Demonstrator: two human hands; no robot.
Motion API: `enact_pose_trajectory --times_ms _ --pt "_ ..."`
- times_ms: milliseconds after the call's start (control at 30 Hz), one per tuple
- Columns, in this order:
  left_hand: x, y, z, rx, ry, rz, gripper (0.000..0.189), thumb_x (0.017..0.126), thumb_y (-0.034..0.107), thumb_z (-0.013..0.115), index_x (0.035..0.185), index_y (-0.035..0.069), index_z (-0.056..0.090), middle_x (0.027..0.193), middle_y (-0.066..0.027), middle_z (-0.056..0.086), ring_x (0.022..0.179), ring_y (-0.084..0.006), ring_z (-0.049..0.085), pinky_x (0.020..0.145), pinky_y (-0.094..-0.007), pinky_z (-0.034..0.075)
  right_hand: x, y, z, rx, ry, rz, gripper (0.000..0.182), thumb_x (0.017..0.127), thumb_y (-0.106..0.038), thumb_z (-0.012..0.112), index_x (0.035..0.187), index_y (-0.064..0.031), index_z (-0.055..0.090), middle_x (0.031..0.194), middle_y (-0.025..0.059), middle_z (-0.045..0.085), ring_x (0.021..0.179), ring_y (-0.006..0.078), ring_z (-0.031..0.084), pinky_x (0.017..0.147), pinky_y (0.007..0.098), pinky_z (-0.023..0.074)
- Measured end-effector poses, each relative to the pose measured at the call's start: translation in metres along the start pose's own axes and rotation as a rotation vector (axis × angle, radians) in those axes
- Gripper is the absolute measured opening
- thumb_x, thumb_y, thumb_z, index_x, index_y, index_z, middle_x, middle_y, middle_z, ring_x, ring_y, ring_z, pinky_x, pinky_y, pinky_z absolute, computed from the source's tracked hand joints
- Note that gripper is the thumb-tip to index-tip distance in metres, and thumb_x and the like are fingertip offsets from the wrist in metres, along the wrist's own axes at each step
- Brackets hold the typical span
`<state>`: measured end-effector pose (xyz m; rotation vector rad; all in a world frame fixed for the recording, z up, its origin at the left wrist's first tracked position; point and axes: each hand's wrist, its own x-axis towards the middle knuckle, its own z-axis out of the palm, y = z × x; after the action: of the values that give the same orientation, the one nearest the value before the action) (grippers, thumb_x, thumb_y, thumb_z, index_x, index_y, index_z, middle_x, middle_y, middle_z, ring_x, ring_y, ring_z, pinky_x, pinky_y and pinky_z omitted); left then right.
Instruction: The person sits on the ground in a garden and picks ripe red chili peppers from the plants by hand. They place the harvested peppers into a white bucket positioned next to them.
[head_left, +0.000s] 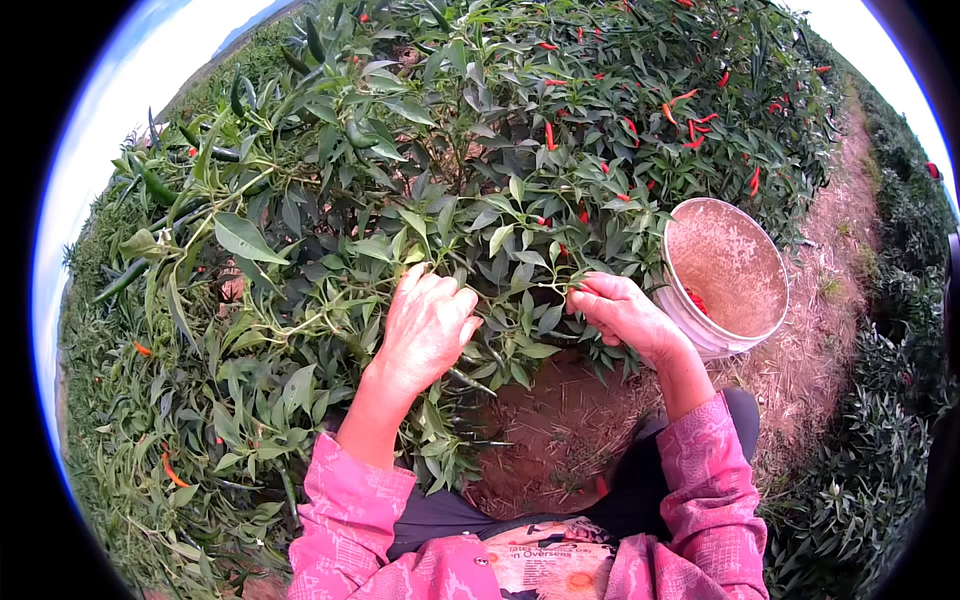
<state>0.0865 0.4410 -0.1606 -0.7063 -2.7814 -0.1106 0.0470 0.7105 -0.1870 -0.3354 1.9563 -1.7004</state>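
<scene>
In the foliage of a chili plant (517, 262), my left hand (427, 322) is curled, back upward, with its fingertips among the leaves. Whatever lies inside those fingers is hidden. Farther right, my right hand (619, 311) pinches a thin leafy chili stem (559, 286) between thumb and forefinger. Dark green chilies (472, 381) hang below my left hand. Above and between the hands, a few red chilies (583, 215) show through the leaves. Just beyond my right hand, a white plastic bucket (724, 334) leans with its mouth toward me, and some red chilies (696, 300) lie inside.
More red chilies (691, 135) dot the bush behind the bucket. At left, a tall branch with green chilies (156, 181) rises close to the camera. Reddish soil with straw (555, 427) lies before my bent legs. A dirt path (832, 247) separates this row from another plant row (862, 435).
</scene>
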Motion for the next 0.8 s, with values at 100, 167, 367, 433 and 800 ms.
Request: enact_pose_trajectory --times_ms 100,167,367,433,800 --pt "0.021 0.026 -0.006 -0.366 0.144 0.161 0.064 0.074 0.018 0.077 0.133 0.013 0.052 0.097 -0.0068 0.062 0.097 -0.0257 0.060 0.108 -0.0530 0.031 0.002 0.001 0.011 -0.092 0.012 -0.040 0.021 0.097 -0.029 0.056 0.087 -0.0114 0.059 0.067 -0.0091 0.040 0.057 0.0008 0.035 0.046 0.0195 0.0291" --pt "0.027 0.034 0.007 -0.497 0.073 0.122 0.057 0.078 0.018 0.075 0.131 0.011 0.054 0.094 -0.0075 0.063 0.094 -0.0263 0.060 0.110 -0.0537 0.029 0.014 0.020 0.013 -0.317 -0.015 -0.299 0.022 0.095 -0.021 0.056 0.091 0.0004 0.053 0.073 0.0075 0.051 0.071 0.0160 0.049 0.067 0.0351 0.0440" --pt "0.025 0.023 0.028 -0.281 0.088 0.235 0.018 0.081 0.013 0.070 0.097 0.010 0.062 0.076 -0.0052 0.056 0.087 -0.0263 0.056 0.106 -0.0504 0.034 0.010 0.017 0.023 -0.348 -0.075 -0.310 0.019 0.094 -0.019 0.057 0.092 0.0002 0.053 0.072 0.0128 0.051 0.066 0.0190 0.046 0.064 0.0351 0.0437" --pt "0.025 0.022 0.024 -0.443 0.070 0.278 0.011 0.082 0.011 0.069 0.089 0.008 0.061 0.074 -0.0035 0.053 0.082 -0.0251 0.053 0.093 -0.0429 0.039 0.004 0.008 0.020 -0.296 -0.175 -0.320 0.021 0.096 -0.022 0.057 0.093 -0.0008 0.055 0.069 0.0077 0.051 0.066 0.0155 0.046 0.063 0.0341 0.0437" --pt "0.029 0.016 0.003 -0.777 -0.137 0.028 0.011 0.087 0.009 0.062 0.078 0.004 0.062 0.069 -0.0065 0.055 0.073 -0.0244 0.051 0.070 -0.0356 0.043 -0.039 -0.002 0.005 -0.676 -0.313 -0.254 0.022 0.095 -0.024 0.054 0.096 -0.0028 0.057 0.081 0.0210 0.062 0.079 0.0411 0.060 0.072 0.0435 0.0488"
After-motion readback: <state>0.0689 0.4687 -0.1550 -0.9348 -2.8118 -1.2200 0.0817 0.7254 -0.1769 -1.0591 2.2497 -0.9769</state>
